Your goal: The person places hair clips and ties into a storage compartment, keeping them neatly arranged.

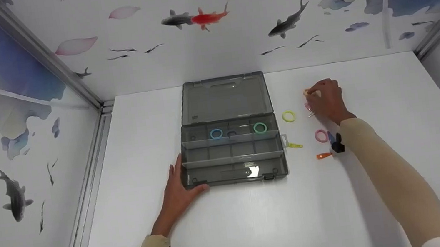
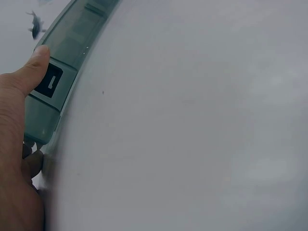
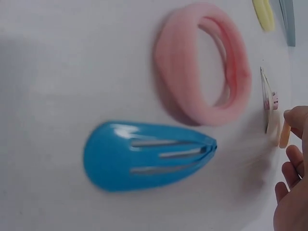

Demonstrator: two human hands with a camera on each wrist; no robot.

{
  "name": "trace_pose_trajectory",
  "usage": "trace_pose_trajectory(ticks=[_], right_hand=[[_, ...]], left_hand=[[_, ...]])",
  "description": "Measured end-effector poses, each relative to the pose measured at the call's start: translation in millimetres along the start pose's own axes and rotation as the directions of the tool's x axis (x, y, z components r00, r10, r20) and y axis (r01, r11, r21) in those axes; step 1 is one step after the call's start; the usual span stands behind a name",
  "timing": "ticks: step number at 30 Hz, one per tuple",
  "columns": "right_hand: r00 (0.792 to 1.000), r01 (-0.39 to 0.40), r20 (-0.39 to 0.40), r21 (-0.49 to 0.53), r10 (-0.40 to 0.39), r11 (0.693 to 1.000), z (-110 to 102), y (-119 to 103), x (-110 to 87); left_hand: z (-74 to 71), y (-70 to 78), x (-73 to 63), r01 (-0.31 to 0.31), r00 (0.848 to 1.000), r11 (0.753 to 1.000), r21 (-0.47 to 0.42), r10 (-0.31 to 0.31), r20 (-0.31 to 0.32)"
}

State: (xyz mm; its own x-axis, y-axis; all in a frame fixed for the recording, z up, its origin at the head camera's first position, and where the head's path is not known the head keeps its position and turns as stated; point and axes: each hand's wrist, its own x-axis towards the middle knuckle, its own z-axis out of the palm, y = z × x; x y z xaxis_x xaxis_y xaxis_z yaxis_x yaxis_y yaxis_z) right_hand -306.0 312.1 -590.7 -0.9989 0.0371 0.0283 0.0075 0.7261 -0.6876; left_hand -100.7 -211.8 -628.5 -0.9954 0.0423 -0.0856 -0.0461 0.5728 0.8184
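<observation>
Orange band (image 1: 306,92), right grip (image 1: 329,99) pinching it; left grip (image 1: 178,197) touching box (image 1: 217,173)

A smooth white bench (image 1: 257,223) spans the middle and bottom of the head view. At its centre lies an open grey compartment box (image 1: 222,175), the lid folded back toward the top of the frame. Right of centre lie a yellow ring (image 1: 283,116) and, just beside the box, a yellow clip (image 1: 296,145). Farther right are a pink ring (image 1: 317,136), a blue clip (image 3: 113,159) near it, an orange clip (image 1: 323,155) below, and a pink-trimmed clip (image 1: 308,107) higher up.
</observation>
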Motion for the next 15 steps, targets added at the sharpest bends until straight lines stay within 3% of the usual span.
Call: trace_pose_trajectory(ticks=[8, 15], right_hand=[[0.998, 0.067, -0.012, -0.020, -0.067, 0.998, 1.0, -10.4, 0.8], [0.983, 0.180, -0.012, -0.048, -0.181, 0.983, 4.9, -20.6, -2.3]], left_hand=[[-0.7, 1.9, -1.0, -0.006, 1.000, 1.000, -0.001, 0.006, -0.005], [-0.6, 1.2, -0.2, 0.000, 1.000, 1.000, 0.000, 0.000, 0.006]])
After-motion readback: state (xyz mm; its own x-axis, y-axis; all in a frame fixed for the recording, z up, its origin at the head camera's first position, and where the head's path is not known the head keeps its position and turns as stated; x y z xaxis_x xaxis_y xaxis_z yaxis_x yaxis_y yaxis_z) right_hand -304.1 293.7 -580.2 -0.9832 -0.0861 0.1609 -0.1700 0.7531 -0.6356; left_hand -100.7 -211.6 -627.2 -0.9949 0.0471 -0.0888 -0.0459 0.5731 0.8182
